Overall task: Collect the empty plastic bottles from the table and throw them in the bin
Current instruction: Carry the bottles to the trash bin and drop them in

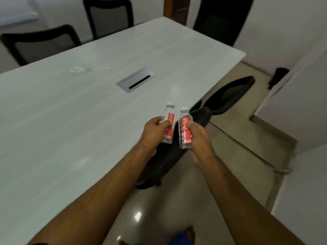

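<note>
My left hand (pixel 153 133) grips a small clear plastic bottle (pixel 169 112) with a red label and white cap, held upright over the table's right edge. My right hand (pixel 199 138) grips a second bottle (pixel 185 129) of the same kind, close beside the first. Both bottles look empty. Farther back on the pale grey table (pixel 70 129) lies a flattened clear plastic bottle (pixel 77 69) with a small cap (pixel 108 68) near it. No bin shows clearly in this view.
A metal cable hatch (pixel 135 79) is set in the table's middle. Black chairs stand at the right edge (pixel 228 96), below my hands (pixel 169 160), and behind the table (pixel 40 44). A dark object (pixel 279 76) stands by the white wall on the tiled floor.
</note>
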Demonstrator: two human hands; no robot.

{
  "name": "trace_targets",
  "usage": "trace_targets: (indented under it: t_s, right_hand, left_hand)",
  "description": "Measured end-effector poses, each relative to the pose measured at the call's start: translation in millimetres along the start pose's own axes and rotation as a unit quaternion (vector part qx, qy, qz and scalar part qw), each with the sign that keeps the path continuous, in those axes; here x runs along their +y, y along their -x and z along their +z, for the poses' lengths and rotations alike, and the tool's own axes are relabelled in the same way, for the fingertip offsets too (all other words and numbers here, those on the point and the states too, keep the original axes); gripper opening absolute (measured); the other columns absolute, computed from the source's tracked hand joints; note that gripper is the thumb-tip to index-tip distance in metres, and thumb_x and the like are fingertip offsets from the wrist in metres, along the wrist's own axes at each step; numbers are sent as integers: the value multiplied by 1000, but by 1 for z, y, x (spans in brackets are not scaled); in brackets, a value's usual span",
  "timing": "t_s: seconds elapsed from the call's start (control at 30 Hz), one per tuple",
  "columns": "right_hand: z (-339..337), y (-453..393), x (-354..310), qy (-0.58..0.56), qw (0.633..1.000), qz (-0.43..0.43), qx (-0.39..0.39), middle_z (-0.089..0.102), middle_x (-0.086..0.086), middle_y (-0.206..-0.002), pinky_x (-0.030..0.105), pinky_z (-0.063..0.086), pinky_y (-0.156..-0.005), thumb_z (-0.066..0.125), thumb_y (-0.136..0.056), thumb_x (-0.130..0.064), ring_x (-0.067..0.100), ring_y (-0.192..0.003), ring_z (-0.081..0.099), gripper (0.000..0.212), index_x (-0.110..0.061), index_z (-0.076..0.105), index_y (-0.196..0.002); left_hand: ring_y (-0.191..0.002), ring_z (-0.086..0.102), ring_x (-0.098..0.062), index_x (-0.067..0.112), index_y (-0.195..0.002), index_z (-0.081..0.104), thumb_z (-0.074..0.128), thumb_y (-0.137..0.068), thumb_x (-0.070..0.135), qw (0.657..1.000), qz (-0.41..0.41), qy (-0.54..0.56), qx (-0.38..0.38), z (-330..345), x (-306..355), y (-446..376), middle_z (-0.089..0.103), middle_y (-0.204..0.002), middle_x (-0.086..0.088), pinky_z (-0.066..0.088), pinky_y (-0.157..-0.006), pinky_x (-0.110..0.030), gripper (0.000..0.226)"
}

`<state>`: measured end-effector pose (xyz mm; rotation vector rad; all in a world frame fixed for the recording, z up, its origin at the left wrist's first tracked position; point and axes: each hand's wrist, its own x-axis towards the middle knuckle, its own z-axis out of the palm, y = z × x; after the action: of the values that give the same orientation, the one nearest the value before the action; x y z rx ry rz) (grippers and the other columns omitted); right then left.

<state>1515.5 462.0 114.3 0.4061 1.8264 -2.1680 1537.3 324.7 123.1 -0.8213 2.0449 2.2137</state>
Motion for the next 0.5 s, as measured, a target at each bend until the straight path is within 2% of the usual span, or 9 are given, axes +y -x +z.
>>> trace_targets:
  t_s: [0.07,0.17,0.23,0.3,0.37,0.43,0.5]
  right_hand:
    - [-41,-18,-15,-8,1000,-5,15,74,17,-105,32,56,-72,61,-97,-20,26,-89,68,29,-8,67,-122]
    - [-101,-50,-39,-18,999,-18,37,74,9,-98,28,55,-64,61,-97,-22,22,-83,69,22,-15,69,-116]
    - [-139,-75,-51,-25,998,-19,55,73,4,-92,27,54,-63,61,-97,-22,18,-78,68,13,-20,69,-107]
    - [-177,-104,-70,-34,997,-21,71,73,6,-94,28,54,-65,63,-96,-24,19,-79,68,13,-20,69,-107]
    - [-207,-130,-84,-43,995,-20,85,73,9,-98,30,54,-67,63,-96,-24,22,-81,68,19,-17,68,-112]
    - [-241,-162,-102,-47,993,-26,105,72,8,-96,30,53,-65,63,-96,-24,21,-79,67,21,-15,68,-114]
    - [-271,-200,-119,-45,991,-33,122,72,7,-98,31,53,-65,64,-96,-26,19,-80,69,27,-13,67,-120]
  left_hand:
    - [-87,70,-13,15,-123,61,60,-94,22,1000,-1,-3,-19,45,7,-8,71,-103,1,57,-67,-24,30]
    - [-83,72,-16,16,-119,61,60,-94,21,999,0,-11,-48,114,17,-26,70,-98,-1,60,-63,-26,25]
    - [-89,73,-22,12,-120,63,62,-92,22,998,2,-22,-59,159,22,-43,72,-104,-8,62,-71,-34,30]
    - [-92,73,-25,11,-119,66,63,-91,24,997,12,-32,-66,208,34,-62,73,-106,-11,62,-75,-37,31]
    - [-94,74,-26,15,-110,69,62,-92,23,996,19,-39,-84,246,44,-78,74,-104,-11,62,-77,-36,21]
    - [-98,73,-28,24,-95,70,62,-92,21,992,22,-50,-113,292,56,-99,74,-103,-12,61,-83,-41,10]
    - [-99,71,-27,29,-88,67,60,-93,19,988,20,-57,-140,335,67,-129,73,-104,-11,59,-88,-42,13]
